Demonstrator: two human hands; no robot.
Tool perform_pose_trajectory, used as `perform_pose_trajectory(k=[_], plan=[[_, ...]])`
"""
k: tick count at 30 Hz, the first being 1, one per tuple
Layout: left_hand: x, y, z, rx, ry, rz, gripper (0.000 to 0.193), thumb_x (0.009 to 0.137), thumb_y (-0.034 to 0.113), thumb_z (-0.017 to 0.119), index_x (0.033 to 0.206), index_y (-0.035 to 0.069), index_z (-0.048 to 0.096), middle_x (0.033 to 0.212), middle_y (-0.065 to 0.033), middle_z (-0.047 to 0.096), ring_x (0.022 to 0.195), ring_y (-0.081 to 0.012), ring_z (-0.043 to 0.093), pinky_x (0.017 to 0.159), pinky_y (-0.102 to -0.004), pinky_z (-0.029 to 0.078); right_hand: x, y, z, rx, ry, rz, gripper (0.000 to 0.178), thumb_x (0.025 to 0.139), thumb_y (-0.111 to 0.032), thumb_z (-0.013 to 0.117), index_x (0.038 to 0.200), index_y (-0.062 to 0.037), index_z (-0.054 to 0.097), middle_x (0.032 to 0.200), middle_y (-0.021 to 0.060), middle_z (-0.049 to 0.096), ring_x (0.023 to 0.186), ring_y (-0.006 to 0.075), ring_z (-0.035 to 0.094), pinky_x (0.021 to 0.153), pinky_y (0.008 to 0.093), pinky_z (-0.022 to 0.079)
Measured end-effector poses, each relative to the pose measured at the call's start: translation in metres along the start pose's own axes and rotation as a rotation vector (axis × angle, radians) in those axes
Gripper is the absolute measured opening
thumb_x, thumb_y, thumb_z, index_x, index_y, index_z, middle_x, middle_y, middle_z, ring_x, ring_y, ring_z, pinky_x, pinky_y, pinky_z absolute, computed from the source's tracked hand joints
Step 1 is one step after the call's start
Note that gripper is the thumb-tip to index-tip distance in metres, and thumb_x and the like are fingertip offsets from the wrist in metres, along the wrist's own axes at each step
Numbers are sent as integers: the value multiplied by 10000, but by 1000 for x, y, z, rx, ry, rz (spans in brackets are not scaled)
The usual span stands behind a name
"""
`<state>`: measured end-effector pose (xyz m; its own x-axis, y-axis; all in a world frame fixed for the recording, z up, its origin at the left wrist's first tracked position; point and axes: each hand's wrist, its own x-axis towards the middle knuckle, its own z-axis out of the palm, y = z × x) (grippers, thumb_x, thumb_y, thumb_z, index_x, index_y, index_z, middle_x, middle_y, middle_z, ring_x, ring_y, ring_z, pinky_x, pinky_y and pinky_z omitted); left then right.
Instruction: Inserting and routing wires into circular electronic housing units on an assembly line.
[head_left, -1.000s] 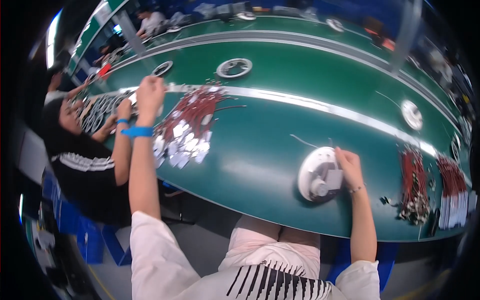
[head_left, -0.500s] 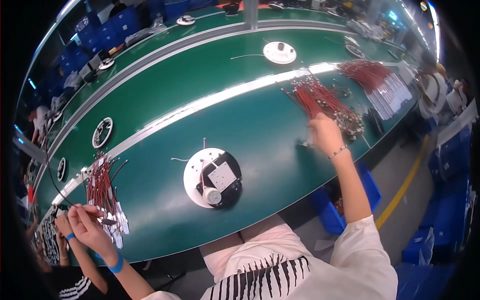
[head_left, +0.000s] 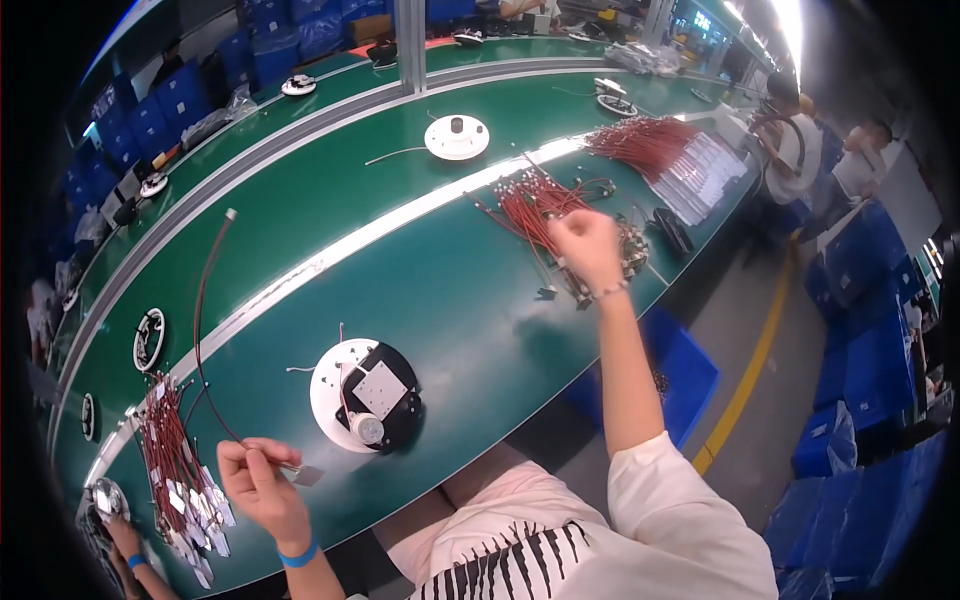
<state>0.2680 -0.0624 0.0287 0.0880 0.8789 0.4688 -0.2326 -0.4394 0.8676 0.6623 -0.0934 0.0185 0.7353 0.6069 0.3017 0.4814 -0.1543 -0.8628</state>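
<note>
My left hand (head_left: 265, 490), with a blue band at its wrist, pinches a long red cable (head_left: 200, 330) near its lower end. A small flat pale piece (head_left: 306, 475) sticks out past the fingers, and the cable's far end arcs up to a white connector. My right hand (head_left: 588, 245) is at a pile of red cables (head_left: 525, 205) with connector ends, its fingers closed on a cable there; the fingertips are partly hidden. Between the hands lies a round white and black unit (head_left: 345, 395) with a square pale plate and a small clear-topped cylinder.
A second bundle of red cables with white tags (head_left: 170, 450) lies left of my left hand. More tagged cables (head_left: 645, 150) and a dark object (head_left: 672, 230) lie at the right. A white disc (head_left: 456, 138) sits beyond the rail. A co-worker's hand (head_left: 122, 540) is at far left.
The view has swung right. My left hand has moved right, away from the left bundle, with the cable. My right hand has shifted over the cable pile, and its fingers now pinch there.
</note>
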Motion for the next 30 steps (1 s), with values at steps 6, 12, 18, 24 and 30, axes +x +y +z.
perform_pose_trajectory(k=[6, 12, 18, 24, 30], plan=[[-27, -1, 65, -67, -145, -222, 43, 868, 38, 364, 828, 22, 361, 938, -166, 537, 810, -185, 550, 649, -269, 475, -138, -83, 45, 763, -468, 102, 95, 740, -32, 627, 654, -16, 591, 580, 11, 560, 483, 51, 515, 413, 175, 417], [-42, -11, 74, -62, -231, -313, 73, 888, 81, 372, 839, 34, 400, 893, -128, 581, 653, -75, 493, 576, -181, 398, -197, -85, 64, 836, -808, 213, 108, 796, -55, 567, 802, 41, 618, 667, 55, 602, 518, 59, 547, 449, 181, 442], [-57, -11, 64, 198, -231, -346, 48, 847, 38, 443, 813, 4, 447, 742, -98, 598, 479, -72, 487, 425, -181, 374, -177, -73, 53, 762, -999, 191, 213, 809, -46, 532, 1001, 40, 566, 690, 34, 573, 473, 36, 496, 410, 173, 397], [-81, -20, 70, 350, -394, -125, 43, 766, -33, 531, 742, -19, 499, 543, -75, 568, 485, -124, 588, 420, -216, 424, -151, -65, 42, 1063, -1006, 407, 180, 832, -91, 518, 918, 50, 588, 627, 39, 564, 436, 66, 494, 406, 171, 381], [-105, -24, 66, 231, -392, -233, 79, 808, -6, 473, 739, -17, 437, 527, -50, 509, 430, -75, 472, 406, -192, 361, -147, -64, 36, 1299, -1040, 423, 118, 830, -63, 497, 804, 26, 570, 710, 77, 576, 528, 106, 539, 494, 217, 439]])
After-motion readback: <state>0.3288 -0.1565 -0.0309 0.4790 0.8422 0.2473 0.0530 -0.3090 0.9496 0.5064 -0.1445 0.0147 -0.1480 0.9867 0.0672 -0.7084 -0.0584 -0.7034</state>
